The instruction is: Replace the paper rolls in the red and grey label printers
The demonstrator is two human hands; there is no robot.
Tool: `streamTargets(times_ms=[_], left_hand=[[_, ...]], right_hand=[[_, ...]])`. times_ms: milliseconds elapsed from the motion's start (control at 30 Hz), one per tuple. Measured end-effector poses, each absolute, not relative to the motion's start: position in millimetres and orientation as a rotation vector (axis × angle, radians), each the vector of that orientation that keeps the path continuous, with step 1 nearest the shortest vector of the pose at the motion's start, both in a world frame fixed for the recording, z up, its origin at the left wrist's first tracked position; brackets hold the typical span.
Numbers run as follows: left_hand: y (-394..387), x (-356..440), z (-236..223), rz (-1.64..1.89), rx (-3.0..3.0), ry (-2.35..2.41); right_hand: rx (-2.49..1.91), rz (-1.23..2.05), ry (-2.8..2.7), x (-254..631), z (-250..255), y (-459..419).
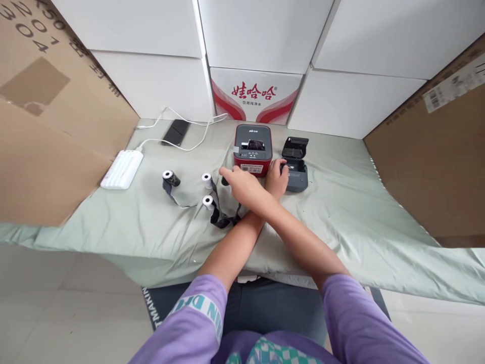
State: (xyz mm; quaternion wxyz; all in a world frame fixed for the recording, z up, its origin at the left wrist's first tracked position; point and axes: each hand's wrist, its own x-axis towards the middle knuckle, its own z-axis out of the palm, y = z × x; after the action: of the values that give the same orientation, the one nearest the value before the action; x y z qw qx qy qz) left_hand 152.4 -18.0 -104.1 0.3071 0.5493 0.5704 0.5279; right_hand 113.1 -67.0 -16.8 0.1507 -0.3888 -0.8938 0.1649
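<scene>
My forearms cross, the right one over the left. My left hand (278, 179) is at the left edge of a small dark label printer (297, 181), its fingers curled on the rim; the printer's lid stands up. My right hand (243, 187) is closed around a dark paper roll (225, 181), mostly hidden under the fingers. Left of it, two white-ended rolls, an upper one (206, 180) and a lower one (208, 202), trail dark strips. Farther left stands another roll (171, 178) with its strip unwound.
A red and grey printer (253, 147) stands behind my hands. To the left lie a white power bank (122, 170), a white cable (197, 146) and a black phone (176, 132). Cardboard boxes flank the cloth-covered table (341, 222), and white boxes (257, 30) line its back.
</scene>
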Motion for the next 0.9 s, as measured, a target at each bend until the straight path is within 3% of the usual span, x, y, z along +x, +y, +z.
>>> streamTargets(times_ms=[167,400,767,900], left_hand=[[-18,152,-108,1.468,1.464,1.416],[-17,153,-107,1.467,1.469,1.424],[-15,152,-112,1.491,1.528,1.399],[-14,152,-111,1.466,1.524,1.408]], right_hand=[[-1.229,0.407,-2.778,105,-33,-75],[-0.845,0.172,-2.698,93,-29,-71],[-0.806,0.263,-2.703,86,-46,-61],[-0.725,0.490,-2.514,90,-39,-57]])
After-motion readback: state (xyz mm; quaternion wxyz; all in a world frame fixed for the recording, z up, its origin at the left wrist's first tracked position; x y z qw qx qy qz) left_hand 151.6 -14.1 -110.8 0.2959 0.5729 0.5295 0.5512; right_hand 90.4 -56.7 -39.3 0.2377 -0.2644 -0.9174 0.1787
